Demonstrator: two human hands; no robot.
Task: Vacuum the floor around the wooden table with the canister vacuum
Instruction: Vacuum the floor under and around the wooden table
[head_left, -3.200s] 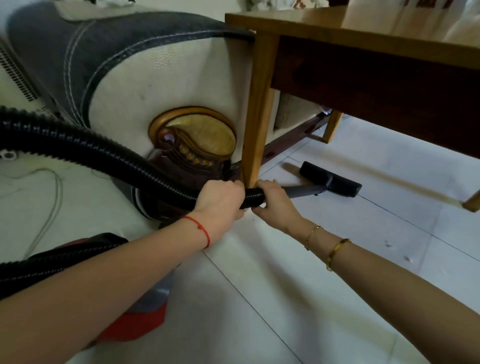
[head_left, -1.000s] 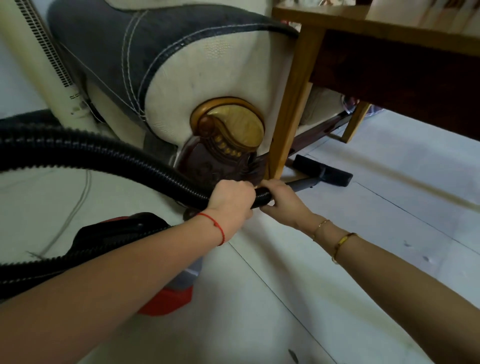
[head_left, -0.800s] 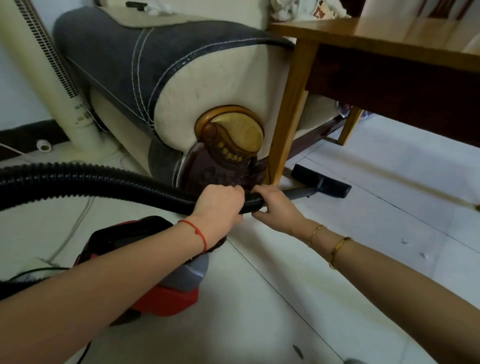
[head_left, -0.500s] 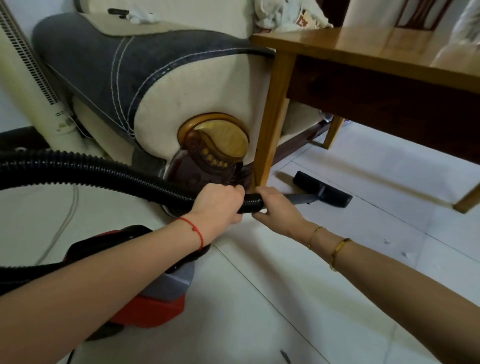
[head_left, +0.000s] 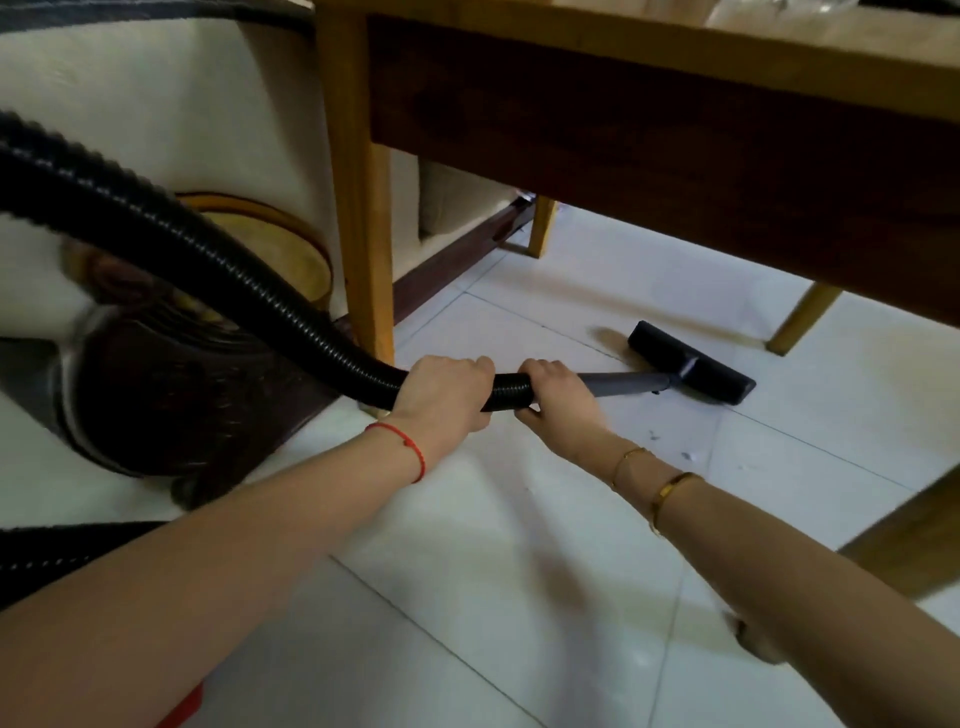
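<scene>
Nozzle (head_left: 691, 370) moved right, further under worktop (head_left: 649, 119), away from near leg (head_left: 363, 218); now flat on floor (head_left: 519, 571) between legs. Left hand (head_left: 441, 397) still wrapped round hose (head_left: 208, 249); right hand (head_left: 558, 400) grips hose end at wand (head_left: 623, 383). Debris specks on tile near nozzle. Canister's red edge (head_left: 182, 709) barely visible bottom left.

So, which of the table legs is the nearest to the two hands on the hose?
The thick front-left leg, standing just behind the left hand and next to the sofa. The other legs stand farther back, beyond the floor nozzle.
</scene>
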